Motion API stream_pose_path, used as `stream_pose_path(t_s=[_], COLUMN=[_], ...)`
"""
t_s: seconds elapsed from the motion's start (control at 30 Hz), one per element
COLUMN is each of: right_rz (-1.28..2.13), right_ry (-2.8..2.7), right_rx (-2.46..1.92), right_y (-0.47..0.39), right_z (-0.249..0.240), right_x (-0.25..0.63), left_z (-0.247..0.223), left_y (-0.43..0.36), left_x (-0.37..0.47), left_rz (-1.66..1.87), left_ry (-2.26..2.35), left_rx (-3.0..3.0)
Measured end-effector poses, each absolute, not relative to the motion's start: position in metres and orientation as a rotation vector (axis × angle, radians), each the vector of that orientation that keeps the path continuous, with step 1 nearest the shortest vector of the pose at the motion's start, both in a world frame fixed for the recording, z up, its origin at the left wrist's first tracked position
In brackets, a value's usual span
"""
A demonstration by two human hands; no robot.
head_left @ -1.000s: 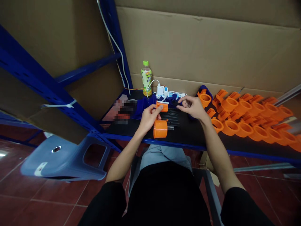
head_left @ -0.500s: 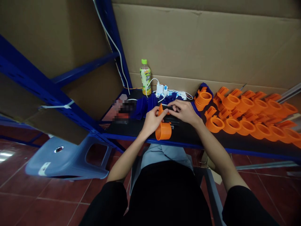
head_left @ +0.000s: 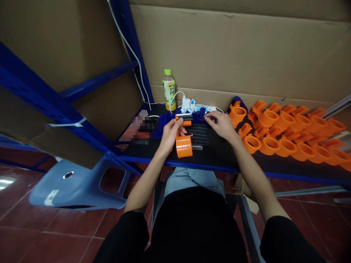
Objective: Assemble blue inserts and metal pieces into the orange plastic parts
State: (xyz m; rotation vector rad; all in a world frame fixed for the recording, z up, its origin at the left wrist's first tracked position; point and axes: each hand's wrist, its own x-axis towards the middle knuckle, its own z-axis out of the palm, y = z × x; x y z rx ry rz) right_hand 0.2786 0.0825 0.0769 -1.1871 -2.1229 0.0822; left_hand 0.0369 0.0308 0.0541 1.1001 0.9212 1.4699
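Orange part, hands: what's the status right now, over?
Left hand grips orange part. Right hand on blue pieces. Black strips between hands; nothing blocking.

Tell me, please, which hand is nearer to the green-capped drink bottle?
Left. The left hand is just below and slightly right of the bottle; the right hand is farther right, beyond the black strips.

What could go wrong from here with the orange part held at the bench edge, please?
The left hand holds the orange part close to the bench edge; a loose grip could drop it to the floor. The right hand reaches over the black pieces, beside the cables and orange rings, and might snag or knock them.
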Motion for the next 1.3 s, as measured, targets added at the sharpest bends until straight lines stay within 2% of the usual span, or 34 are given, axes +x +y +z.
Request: stream_pose_path(t_s=[0.1,0.2,0.3,0.47,0.67,1.0,1.3], right_rz=[0.073,0.085,0.047,-0.162,-0.225,-0.298,-0.172], right_ry=[-2.283,-2.359,-2.341,-2.199,-2.229,-2.397,-2.159], right_rx=[-1.367,-1.354,-1.337,-1.581,-1.786,-1.805,-1.644], right_y=[0.088,0.088,0.085,0.087,0.112,0.144,0.144], right_z=[0.071,0.067,0.068,0.070,0.067,0.059,0.056], right_x=[0.284,0.280,0.275,0.280,0.291,0.281,0.293], left_z=[0.060,0.068,0.074,0.071,0.065,0.066,0.067], left_y=[0.030,0.029,0.028,0.030,0.031,0.026,0.024], left_x=[0.036,0.034,0.030,0.027,0.034,0.033,0.039], left_rz=[1.432,1.396,1.390,1.398,1.277,1.255,1.246], left_ry=[0.804,0.685,0.647,0.627,0.648,0.657,0.698], left_rx=[0.915,0.790,0.828,0.855,0.806,0.810,0.808])
